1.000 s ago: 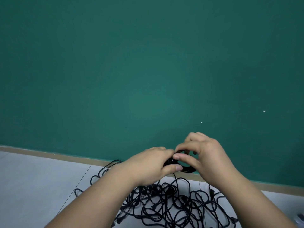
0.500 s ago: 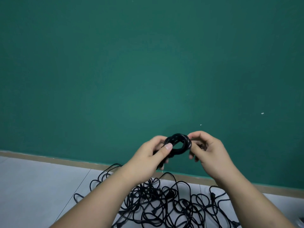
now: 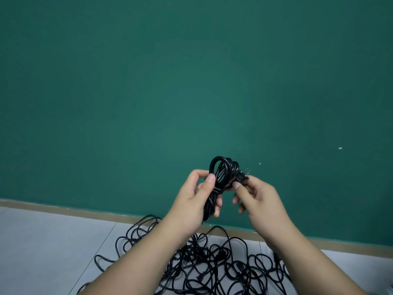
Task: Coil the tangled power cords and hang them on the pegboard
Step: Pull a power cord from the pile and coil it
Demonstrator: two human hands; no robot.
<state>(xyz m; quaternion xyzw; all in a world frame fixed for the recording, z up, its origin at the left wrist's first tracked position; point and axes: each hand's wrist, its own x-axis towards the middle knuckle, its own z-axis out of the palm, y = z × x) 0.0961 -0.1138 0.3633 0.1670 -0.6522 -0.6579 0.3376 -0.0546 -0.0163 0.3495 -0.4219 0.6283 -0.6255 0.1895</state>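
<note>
Grip first: our left grip (image 3: 191,201) is closed round the coiled cord (image 3: 223,171). The thumb lies across the loops near the top and the other fingers curl round the bundle lower down, where a wrap of cord cinches it. Our right grip (image 3: 258,199) pinches the plug end (image 3: 242,177) between thumb and forefinger, just at the right side of the coil. Its other fingers are loosely bent and hold nothing. The coil is held upright in the air in front of the green wall (image 3: 170,81), above the baseboard (image 3: 63,206). Below our wrists, on the pale floor (image 3: 42,248), lies the tangle of black cords (image 3: 223,265), well apart from the coil. No pegboard shows here.

We judge this cord nearly done, with only the loose end left to secure. The risk lies there: if the right grip lets the plug go before it is locked under a wrap, the stiff cord will likely spring and the loops fan out of the left grip. Pulling the end too hard could instead drag the cinch off the bundle. We cannot tell whether the bottom of the coil, hidden behind the left palm, trails downward. If it does, that tail could snag the tangle as we carry the coil off.
</note>
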